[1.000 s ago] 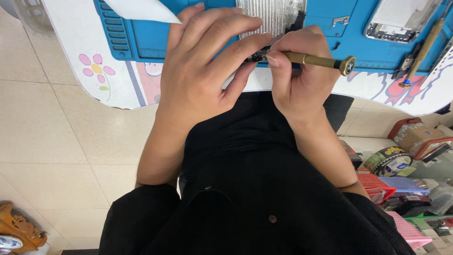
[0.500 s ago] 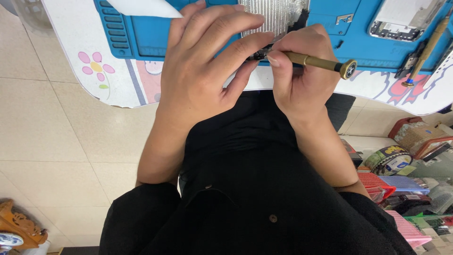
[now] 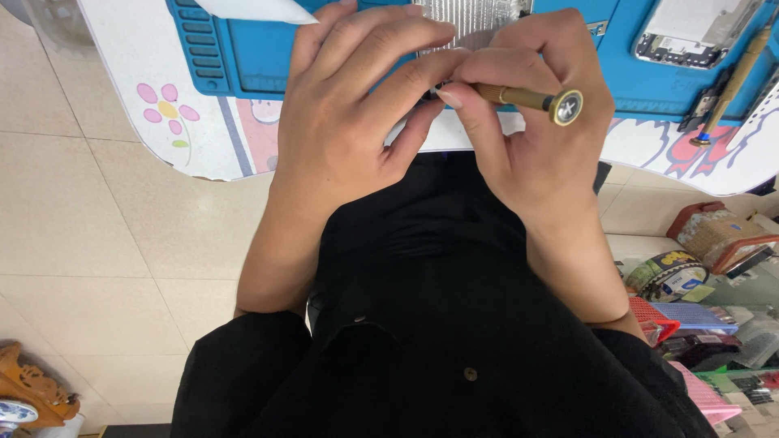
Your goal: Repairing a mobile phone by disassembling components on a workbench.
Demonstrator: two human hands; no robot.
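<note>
Brass screwdriver (image 3: 527,98) pinched in right hand (image 3: 540,138), left hand (image 3: 353,122) cupped closed beside

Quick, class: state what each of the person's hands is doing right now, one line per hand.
Left hand: fingers curled closed over something small at the table edge; what it grips is hidden.
Right hand: closed, holding a brass-coloured screwdriver.

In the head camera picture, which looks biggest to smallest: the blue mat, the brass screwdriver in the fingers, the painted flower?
1. blue mat, though cut off at the top edge.
2. brass screwdriver.
3. painted flower, close to the screwdriver's length, so that order is unsure.
</note>
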